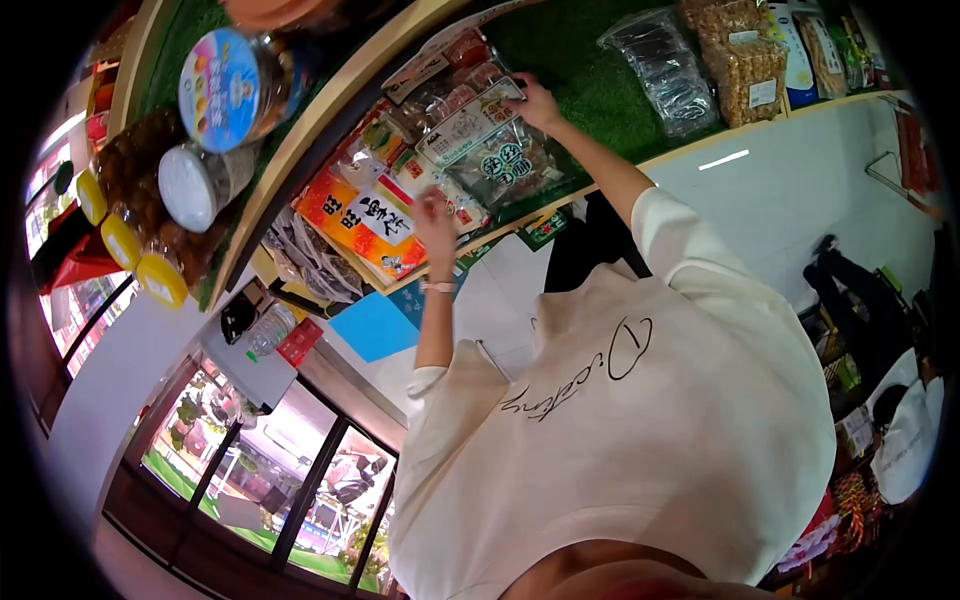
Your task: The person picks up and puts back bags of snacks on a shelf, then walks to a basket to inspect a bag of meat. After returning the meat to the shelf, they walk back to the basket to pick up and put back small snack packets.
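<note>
My right hand (538,105) grips the upper corner of a clear snack bag (505,165) with a white header label and green lettering. The bag lies over other packets on the shelf. Over the right edge of a red-orange rice cracker packet (350,215) is my left hand (435,222), its fingers blurred by motion and partly hidden; I cannot tell whether they hold anything. Beside it lies a white packet with red marks (465,208). Further packets of reddish snacks (468,75) sit at the back.
A wooden ledge (300,125) borders the green-lined shelf (580,90). Plastic tubs (218,88) and yellow-lidded jars (160,280) stand at the left. Dark bagged goods (665,75) and brown snack bags (750,80) lie at the right. Another person's dark-clothed legs (850,300) show far right.
</note>
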### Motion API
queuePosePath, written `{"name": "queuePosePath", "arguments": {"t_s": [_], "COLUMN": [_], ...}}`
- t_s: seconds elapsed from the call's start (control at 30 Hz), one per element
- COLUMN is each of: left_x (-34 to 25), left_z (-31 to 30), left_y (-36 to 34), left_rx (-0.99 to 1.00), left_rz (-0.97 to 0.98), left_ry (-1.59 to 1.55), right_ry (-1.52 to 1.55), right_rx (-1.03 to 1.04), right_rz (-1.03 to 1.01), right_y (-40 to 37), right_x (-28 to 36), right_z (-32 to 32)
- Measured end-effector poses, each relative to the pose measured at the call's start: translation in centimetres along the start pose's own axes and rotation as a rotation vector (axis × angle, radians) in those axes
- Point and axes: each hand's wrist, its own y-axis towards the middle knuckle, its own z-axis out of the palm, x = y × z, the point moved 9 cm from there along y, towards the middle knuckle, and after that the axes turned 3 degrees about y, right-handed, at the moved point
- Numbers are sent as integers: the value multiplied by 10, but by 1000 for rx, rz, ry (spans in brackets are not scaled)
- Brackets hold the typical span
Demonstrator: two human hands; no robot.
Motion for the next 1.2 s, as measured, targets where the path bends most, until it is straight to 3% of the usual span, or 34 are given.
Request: {"name": "queuePosePath", "arguments": {"t_s": [0.03,0.1,0.13,0.2,0.27,0.33,0.4,0.47,0.53,0.57,0.6,0.67,0.73,0.77,0.8,0.87,0.93,1.0,1.07,1.1,1.13,1.17,1.2], "left_x": [-8,57,49,74,125,148,173,196,221,235,259,264,233,257,221,158,139,125,88,72,58,42,12], "left_z": [18,62,73,95,127,134,134,129,116,113,122,133,120,142,144,158,193,231,266,288,313,343,370], "left_y": [-19,-53,-73,-110,-149,-187,-201,-216,-230,-228,-222,-209,-196,-186,-183,-167,-151,-137,-134,-136,-137,-141,-153], "left_rx": [116,174,232,300,518,693,767,773,844,891,974,988,853,880,858,868,919,976,1008,1051,1092,1168,1248], "left_rz": [-120,-16,-62,-26,-153,-142,-118,-182,-273,-281,-88,-68,-412,-528,-532,-341,-271,-251,-160,-144,-130,11,307], "left_ry": [64,110,-55,-24,-72,11,78,78,131,196,314,357,210,24,-29,134,126,98,234,262,289,399,441], "right_ry": [65,268,250,221,151,208,123,-295,-256,-388,-520,-367,-228,-153,-167,-192,-392,-319,-411,-454,-483,-442,-593], "right_rx": [-17,-55,-66,-108,-109,-127,-135,-108,20,-49,-115,-189,-298,-351,-352,-356,-86,133,-136,-278,-326,-373,-470], "right_rz": [-36,-130,-124,-115,33,109,32,291,498,429,364,503,670,749,768,807,691,523,224,-2,-97,-280,-452], "right_y": [-5,-22,-36,-78,-116,-168,-215,-279,-348,-375,-402,-461,-514,-534,-547,-569,-550,-518,-491,-493,-501,-511,-514], "right_x": [4,4,-1,-6,-46,-73,-110,-154,-186,-205,-221,-228,-261,-275,-284,-301,-266,-199,-96,-15,66,130,175], "right_z": [-3,-10,-18,-40,-60,-85,-107,-133,-152,-167,-180,-204,-222,-226,-225,-226,-217,-222,-266,-292,-317,-336,-351]}}
